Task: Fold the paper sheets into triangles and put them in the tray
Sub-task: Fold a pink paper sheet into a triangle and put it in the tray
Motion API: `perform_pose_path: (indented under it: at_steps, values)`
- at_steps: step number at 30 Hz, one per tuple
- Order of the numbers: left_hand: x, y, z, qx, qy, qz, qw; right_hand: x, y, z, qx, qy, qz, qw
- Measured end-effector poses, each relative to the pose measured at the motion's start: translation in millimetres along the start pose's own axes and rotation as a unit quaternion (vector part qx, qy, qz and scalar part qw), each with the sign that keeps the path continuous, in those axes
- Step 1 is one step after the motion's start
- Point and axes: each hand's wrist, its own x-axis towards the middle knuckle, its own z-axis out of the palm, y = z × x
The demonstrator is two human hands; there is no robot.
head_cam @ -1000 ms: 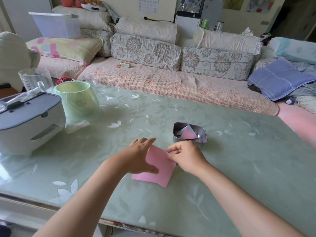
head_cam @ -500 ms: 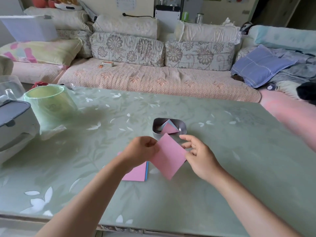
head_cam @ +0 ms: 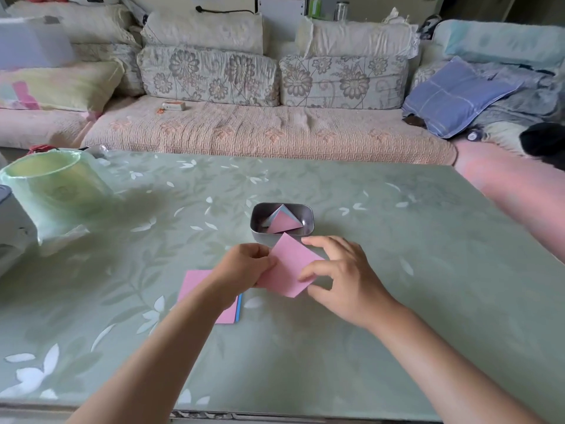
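Fingers of the left hand [head_cam: 244, 266] pinch the left corner of a flat pink sheet [head_cam: 289, 266], those of the right hand [head_cam: 345, 276] its right edge, just before the tray [head_cam: 309, 223]. Folding seems about to start: opposite corners must meet squarely.

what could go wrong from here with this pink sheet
The pink sheet seems held off the table, pinched by the left hand and right hand, so a fold may come out crooked. The left forearm passes over the stack of sheets and could drag it. The tray sits just beyond the sheet and might get nudged.
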Motion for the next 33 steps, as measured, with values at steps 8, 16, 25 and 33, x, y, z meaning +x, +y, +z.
perform_pose_path:
  at_steps: [8, 16, 25, 33]
  values:
    - [-12.2, -7.2, 1.7, 0.046, -0.059, 0.047, 0.996, -2.6, 5.2, 1.8, 0.212, -0.058, 0.213, 0.952]
    - [-24.5, -3.3, 10.1, 0.006, -0.088, 0.048, 0.995, -4.8, 9.7, 3.1, 0.28, -0.038, 0.286, 0.916]
    - [-18.4, -7.5, 24.3, -0.004, -0.069, 0.071, 0.995, 0.4, 6.2, 4.9, 0.34, 0.002, 0.307, 0.889]
    - [-13.7, -10.4, 27.6, 0.032, -0.038, 0.082, 0.995, 2.1, 6.1, 8.5, 0.37, 0.007, 0.336, 0.866]
